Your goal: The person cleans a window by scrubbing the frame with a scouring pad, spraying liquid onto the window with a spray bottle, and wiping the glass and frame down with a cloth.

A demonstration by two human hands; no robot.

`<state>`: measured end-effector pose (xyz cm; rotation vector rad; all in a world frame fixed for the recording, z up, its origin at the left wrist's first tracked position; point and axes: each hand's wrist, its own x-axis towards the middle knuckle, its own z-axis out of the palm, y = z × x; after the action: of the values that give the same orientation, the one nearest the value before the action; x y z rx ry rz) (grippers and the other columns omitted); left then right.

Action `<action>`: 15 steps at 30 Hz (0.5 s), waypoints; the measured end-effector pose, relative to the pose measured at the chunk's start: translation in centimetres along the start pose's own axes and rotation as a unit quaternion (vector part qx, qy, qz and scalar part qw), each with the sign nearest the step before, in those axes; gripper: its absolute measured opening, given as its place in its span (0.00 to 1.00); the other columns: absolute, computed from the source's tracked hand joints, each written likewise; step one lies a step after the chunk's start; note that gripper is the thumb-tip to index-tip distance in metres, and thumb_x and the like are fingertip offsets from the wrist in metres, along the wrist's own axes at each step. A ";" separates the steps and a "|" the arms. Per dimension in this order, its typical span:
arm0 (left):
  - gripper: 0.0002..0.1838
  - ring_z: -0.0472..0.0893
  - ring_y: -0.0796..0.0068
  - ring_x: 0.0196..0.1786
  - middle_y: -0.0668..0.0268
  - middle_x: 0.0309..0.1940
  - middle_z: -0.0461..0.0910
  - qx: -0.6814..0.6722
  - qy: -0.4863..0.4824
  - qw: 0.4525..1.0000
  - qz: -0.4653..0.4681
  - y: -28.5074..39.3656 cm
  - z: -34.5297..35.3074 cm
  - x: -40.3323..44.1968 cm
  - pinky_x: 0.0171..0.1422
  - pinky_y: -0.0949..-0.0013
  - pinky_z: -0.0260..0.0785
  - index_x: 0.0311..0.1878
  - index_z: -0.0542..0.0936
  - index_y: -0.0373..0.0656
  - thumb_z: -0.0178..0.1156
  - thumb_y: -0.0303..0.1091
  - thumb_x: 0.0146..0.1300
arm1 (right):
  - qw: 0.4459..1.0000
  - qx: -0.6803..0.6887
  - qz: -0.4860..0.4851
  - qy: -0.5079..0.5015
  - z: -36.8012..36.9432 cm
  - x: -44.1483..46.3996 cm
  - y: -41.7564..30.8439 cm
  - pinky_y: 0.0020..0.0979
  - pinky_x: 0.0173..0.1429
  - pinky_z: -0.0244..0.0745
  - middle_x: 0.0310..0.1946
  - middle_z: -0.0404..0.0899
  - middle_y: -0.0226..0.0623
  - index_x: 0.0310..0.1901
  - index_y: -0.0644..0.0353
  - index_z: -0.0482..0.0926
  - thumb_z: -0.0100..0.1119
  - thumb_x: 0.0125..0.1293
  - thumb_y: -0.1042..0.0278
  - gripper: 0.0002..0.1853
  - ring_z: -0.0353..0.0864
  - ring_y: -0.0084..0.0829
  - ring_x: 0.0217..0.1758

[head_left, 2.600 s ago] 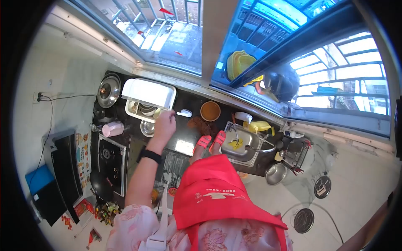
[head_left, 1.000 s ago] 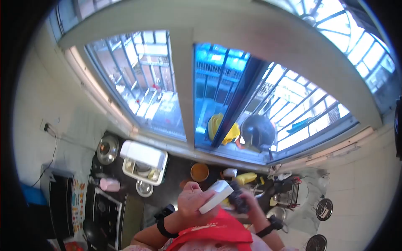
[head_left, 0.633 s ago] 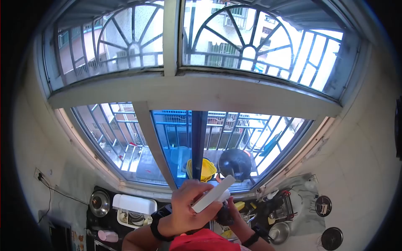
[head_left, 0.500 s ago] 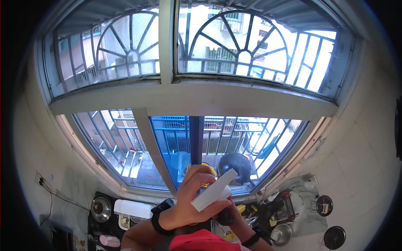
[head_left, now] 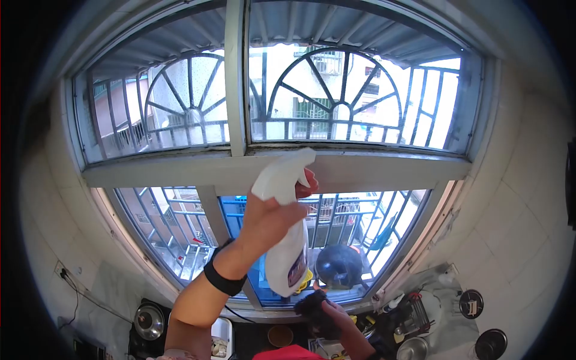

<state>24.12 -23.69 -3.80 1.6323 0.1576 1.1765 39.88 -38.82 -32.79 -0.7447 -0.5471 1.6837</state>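
Note:
My left hand (head_left: 273,219) is wrapped around the neck of a white spray bottle (head_left: 287,261), held up before the window. The bottle's spray head (head_left: 285,171) points up and to the right, and fingers show at its trigger. A dark label sits low on the bottle. Lower down, my right hand (head_left: 341,319) grips a dark, crumpled cloth (head_left: 317,312) near the window sill. Fingers of that hand are partly covered by the cloth.
The barred window (head_left: 336,129) fills the view ahead, with a wide cross frame (head_left: 372,174). Beyond the lower glass sits a dark wok (head_left: 339,267). On the counter are a metal lid (head_left: 148,321), a white tray (head_left: 223,330), a dish rack (head_left: 414,315) and a metal bowl (head_left: 413,349).
My left hand has risen with the spray bottle, which now stands nearly upright. My right hand, with the dark cloth, now shows apart from it. The view has tilted upward.

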 end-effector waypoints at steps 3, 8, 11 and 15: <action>0.23 0.80 0.74 0.43 0.65 0.41 0.79 0.072 0.040 0.996 0.029 0.6 0.3 2.5 0.47 0.70 0.75 0.51 0.77 0.36 0.58 0.15 0.48 | 0.999 -0.010 -0.003 0.031 -2.9 -0.6 1.1 0.32 0.41 0.84 0.49 0.81 0.43 0.64 0.62 0.68 0.59 0.70 0.50 0.29 0.85 0.33 0.44; 0.21 0.78 0.77 0.38 0.67 0.36 0.79 0.082 0.083 0.989 0.087 0.2 0.9 3.9 0.43 0.72 0.74 0.49 0.78 0.36 0.57 0.15 0.48 | 0.989 -0.075 -0.011 0.129 -3.6 -3.3 1.0 0.30 0.39 0.84 0.45 0.82 0.41 0.60 0.63 0.71 0.59 0.70 0.55 0.25 0.86 0.32 0.41; 0.23 0.78 0.77 0.39 0.67 0.37 0.79 0.092 0.092 0.989 0.073 0.1 0.6 3.7 0.45 0.72 0.73 0.52 0.78 0.36 0.56 0.15 0.48 | 0.989 -0.049 -0.028 0.136 -5.6 -4.7 1.1 0.31 0.42 0.83 0.44 0.83 0.38 0.59 0.63 0.73 0.59 0.70 0.58 0.22 0.86 0.32 0.40; 0.28 0.79 0.76 0.40 0.67 0.38 0.78 0.082 0.122 0.984 0.096 0.1 -0.5 3.3 0.48 0.72 0.74 0.58 0.76 0.36 0.57 0.16 0.48 | 0.958 -0.017 -0.173 0.228 -4.9 -5.3 -3.5 0.32 0.45 0.82 0.45 0.82 0.38 0.59 0.63 0.73 0.57 0.65 0.68 0.21 0.84 0.30 0.41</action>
<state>25.35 -21.37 -1.76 1.6693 0.2632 1.5475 46.56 -43.24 -32.70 -0.9669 -0.3544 1.1320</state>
